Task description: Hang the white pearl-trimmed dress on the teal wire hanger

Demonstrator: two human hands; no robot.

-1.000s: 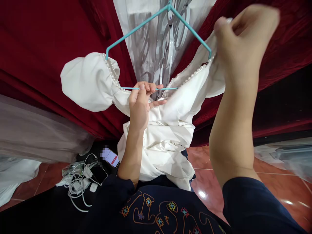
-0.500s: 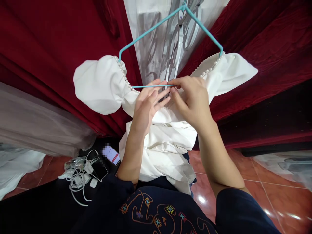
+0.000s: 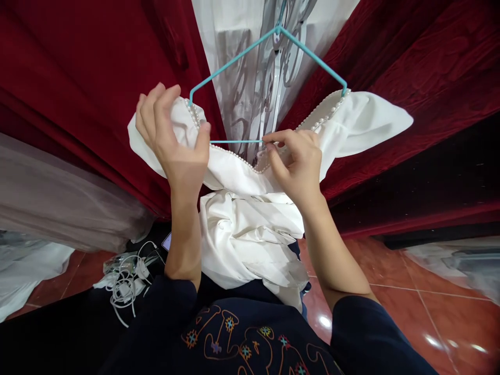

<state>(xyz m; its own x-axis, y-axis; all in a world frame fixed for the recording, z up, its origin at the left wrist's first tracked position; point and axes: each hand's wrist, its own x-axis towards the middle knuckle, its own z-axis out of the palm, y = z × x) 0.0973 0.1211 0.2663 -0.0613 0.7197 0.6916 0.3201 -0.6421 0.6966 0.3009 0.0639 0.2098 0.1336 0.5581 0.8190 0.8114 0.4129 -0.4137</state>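
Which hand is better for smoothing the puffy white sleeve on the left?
Probably the left hand: its fingers are spread over that white sleeve, while the right hand pinches the blue hanger bar.

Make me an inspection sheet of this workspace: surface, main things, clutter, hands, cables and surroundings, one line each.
Surface: black surface at the lower left.
Main things: white garment with pearl-like beads along its neckline, on a turquoise hanger.
Clutter: what looks like a phone, mostly hidden by the left forearm.
Hands: left hand spread at a puffed sleeve, contact unclear; right hand pinching the hanger's lower bar.
Cables: white cables, tangled, on the black surface.
Surroundings: red drapes on both sides, pale sheer cloth at left, reddish tiled floor.
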